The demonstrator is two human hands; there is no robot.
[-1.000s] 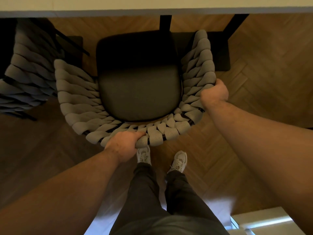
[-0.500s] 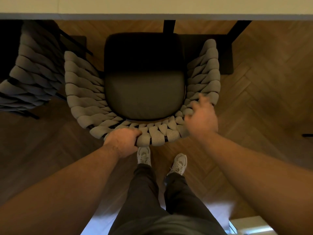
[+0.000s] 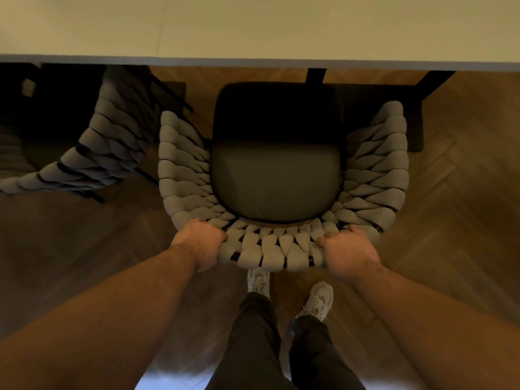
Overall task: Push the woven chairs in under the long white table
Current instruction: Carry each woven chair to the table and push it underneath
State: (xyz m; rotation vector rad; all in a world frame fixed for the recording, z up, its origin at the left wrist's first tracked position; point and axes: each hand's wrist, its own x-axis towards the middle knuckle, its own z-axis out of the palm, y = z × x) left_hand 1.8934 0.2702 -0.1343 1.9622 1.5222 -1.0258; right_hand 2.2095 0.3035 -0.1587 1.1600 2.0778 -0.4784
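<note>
- Since the earlier frames, your right hand (image 3: 349, 251) has left the side wing of the woven chair (image 3: 275, 175) and now sits on the rear rim of the backrest, mirroring your left hand (image 3: 201, 244).
- Both hands are clenched over the woven backrest rim, fingers wrapped around the cord bands, one at each rear corner.
- Position of the chair: it stands square to the long white table (image 3: 253, 26), directly in front of you. The front edge of its dark seat cushion (image 3: 277, 178) lies just short of the table edge, so judge the push as barely begun.
- A second woven chair (image 3: 92, 156) stands to the left of the held chair, angled, with its nearest arm close to the held chair's left wing.
- Black table legs (image 3: 315, 76) show beyond the seat front, under the table edge, and another dark leg stands to the right of the held chair.
- Risk: a straight push may drive the seat front into the leg ahead of it. Steer to one side of it.
- Risk: uneven force from either hand would swing the chair, bringing its left wing against the neighbouring chair.
- Risk: whether the arm wings clear the underside of the table cannot be told; advance slowly.
- Containers: none are visible.
</note>
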